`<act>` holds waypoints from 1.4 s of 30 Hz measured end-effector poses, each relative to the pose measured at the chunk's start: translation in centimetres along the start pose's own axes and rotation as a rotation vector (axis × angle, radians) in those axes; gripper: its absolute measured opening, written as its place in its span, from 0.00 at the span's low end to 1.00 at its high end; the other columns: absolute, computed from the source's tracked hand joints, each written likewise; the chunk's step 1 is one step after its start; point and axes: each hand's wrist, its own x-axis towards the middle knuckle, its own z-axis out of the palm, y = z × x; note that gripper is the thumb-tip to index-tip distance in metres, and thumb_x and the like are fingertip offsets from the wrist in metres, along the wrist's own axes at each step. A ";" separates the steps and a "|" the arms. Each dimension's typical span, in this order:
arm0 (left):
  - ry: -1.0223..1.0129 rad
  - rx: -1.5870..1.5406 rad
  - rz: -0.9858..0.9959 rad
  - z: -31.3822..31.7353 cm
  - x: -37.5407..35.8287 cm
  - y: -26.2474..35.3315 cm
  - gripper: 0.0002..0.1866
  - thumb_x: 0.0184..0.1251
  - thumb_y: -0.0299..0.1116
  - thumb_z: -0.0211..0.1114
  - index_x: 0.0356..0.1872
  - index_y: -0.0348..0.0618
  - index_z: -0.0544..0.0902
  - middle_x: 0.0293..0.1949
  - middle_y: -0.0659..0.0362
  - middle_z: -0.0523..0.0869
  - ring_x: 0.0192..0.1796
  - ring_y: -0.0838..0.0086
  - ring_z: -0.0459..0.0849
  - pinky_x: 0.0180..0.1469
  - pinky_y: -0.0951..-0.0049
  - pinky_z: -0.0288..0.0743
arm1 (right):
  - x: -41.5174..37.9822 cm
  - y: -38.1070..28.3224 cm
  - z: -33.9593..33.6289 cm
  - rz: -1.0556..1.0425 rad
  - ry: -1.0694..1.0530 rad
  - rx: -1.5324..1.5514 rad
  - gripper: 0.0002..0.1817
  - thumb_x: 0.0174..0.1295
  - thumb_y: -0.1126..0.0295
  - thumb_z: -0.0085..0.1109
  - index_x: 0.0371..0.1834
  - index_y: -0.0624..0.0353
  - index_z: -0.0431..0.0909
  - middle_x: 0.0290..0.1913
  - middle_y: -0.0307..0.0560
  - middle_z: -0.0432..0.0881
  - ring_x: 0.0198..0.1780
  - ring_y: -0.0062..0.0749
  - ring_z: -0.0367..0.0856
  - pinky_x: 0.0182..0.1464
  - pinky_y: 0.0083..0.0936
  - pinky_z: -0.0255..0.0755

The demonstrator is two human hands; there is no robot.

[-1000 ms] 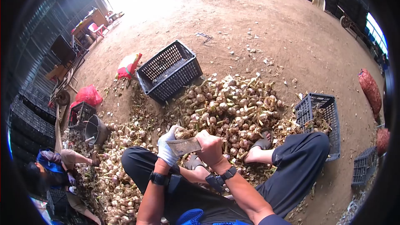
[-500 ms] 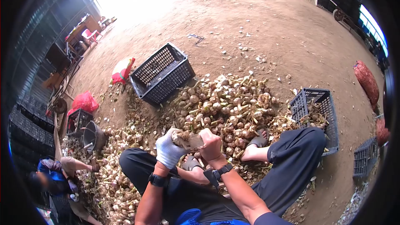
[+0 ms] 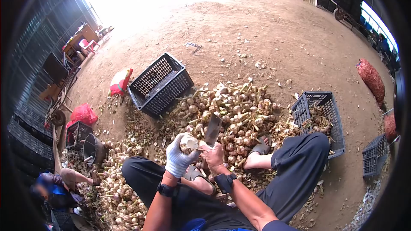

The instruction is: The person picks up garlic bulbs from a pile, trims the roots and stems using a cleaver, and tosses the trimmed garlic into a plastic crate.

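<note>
Left hand [image 3: 180, 159]: gloved in white, closed around a garlic bulb [image 3: 188, 143], cut face turned up, held above the lap.
Right hand [image 3: 212, 155]: bare, gripping the handle of a cleaver [image 3: 212, 129], blade raised upright just beside the bulb.
Garlic pile [image 3: 231, 109]: heaped on the dirt floor right in front of the hands, stalks still on many heads.
Large black crate [image 3: 159, 84]: tilted on the floor beyond the pile to the left; contents too dim to tell.
Blue-grey crate [image 3: 322, 117]: right of the pile, next to the raised knee, holding stalks and trimmings.
Small dark crate [image 3: 77, 133]: far left, contents unclear.
Metal bucket [image 3: 93, 149]: tipped on its side beside the small crate, something pale inside.
Red mesh sack [image 3: 370, 79]: lying on the floor at far right, full.
Writing: none readable on crates, sacks or wrist straps.
Another person [image 3: 55, 186]: crouched at lower left among more garlic.
</note>
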 end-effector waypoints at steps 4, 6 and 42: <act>-0.052 -0.071 0.061 -0.5 0.2 -0.3 0.23 0.52 0.33 0.72 0.51 0.39 0.80 0.48 0.55 0.85 0.48 0.73 0.85 0.52 0.72 0.77 | -0.9 -1.4 1.2 0.291 -0.421 0.760 0.13 0.67 0.64 0.65 0.45 0.63 0.80 0.33 0.40 0.86 0.25 0.22 0.83 0.29 0.22 0.80; -0.051 -0.027 0.104 -0.9 0.2 0.3 0.23 0.51 0.34 0.70 0.50 0.38 0.80 0.52 0.55 0.83 0.52 0.72 0.83 0.55 0.72 0.76 | -1.9 -4.8 1.8 0.453 -0.415 0.923 0.10 0.67 0.66 0.65 0.45 0.60 0.81 0.31 0.38 0.84 0.26 0.20 0.82 0.32 0.19 0.78; -0.032 -1.207 -0.701 -4.1 -1.6 -3.8 0.17 0.65 0.38 0.69 0.50 0.40 0.78 0.34 0.58 0.83 0.33 0.73 0.83 0.32 0.74 0.79 | -0.7 11.1 -1.2 -0.107 0.011 -0.701 0.11 0.52 0.60 0.63 0.25 0.57 0.81 0.26 0.58 0.82 0.32 0.58 0.82 0.34 0.45 0.76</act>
